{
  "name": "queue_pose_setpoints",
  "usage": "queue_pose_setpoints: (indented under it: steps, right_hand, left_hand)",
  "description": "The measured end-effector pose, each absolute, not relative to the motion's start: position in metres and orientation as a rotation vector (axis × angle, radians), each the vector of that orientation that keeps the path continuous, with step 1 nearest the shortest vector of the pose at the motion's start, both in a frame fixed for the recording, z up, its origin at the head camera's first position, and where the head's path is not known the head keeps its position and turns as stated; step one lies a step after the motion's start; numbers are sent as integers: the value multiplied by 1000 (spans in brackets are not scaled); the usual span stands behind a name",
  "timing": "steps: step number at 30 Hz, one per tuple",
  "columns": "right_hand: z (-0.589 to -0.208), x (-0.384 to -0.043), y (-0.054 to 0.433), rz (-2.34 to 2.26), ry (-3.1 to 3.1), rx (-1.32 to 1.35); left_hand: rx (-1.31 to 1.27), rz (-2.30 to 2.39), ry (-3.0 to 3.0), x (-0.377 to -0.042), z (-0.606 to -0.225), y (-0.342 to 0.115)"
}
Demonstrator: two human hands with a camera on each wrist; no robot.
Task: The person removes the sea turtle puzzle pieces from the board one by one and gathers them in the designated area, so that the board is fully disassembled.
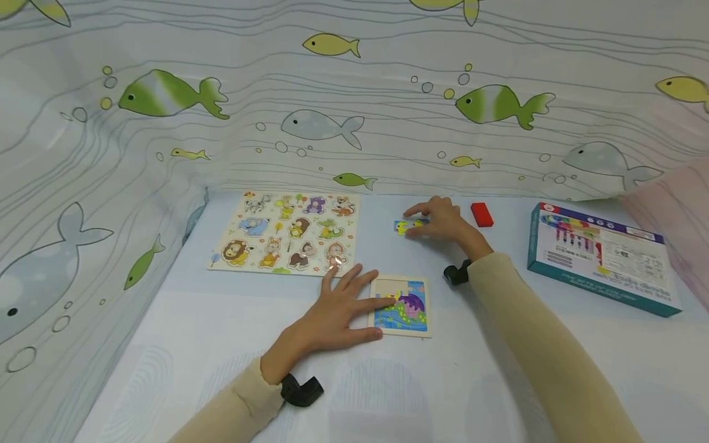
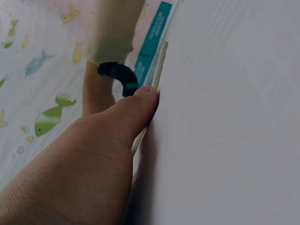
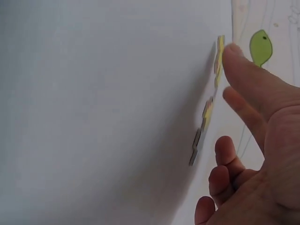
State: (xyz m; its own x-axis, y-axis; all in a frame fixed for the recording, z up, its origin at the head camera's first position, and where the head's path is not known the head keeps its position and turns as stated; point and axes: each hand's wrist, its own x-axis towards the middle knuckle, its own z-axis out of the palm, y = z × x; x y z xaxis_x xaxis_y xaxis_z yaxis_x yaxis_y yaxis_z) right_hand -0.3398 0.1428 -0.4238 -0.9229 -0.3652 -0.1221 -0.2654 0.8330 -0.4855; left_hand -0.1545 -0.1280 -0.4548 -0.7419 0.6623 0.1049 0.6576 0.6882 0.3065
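The left hand (image 1: 343, 311) is lying with its fingers spread across the left side of the puzzle frame (image 1: 407, 333), which is sitting near the middle. Most of the picture is showing filled; bare wood is showing at the far left, so a few pieces seem left to place. The frame is looking nearly square, without a clear long axis, its purple shell lying rightward. Farther, the right hand (image 1: 441, 220) is arching, thumb and fingers parted, around loose pieces (image 1: 400, 227) running left to right.

Head view looks forward and down; close wrist views share fish-print cloth (image 1: 399, 92)
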Motion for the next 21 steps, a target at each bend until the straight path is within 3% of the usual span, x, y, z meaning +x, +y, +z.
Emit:
queue_pose_setpoints:
  steps: [21]
  right_hand:
    - [-416, -349, 130, -698, 2783, -495]
  left_hand:
    - [1124, 477, 2882, -155, -457, -128]
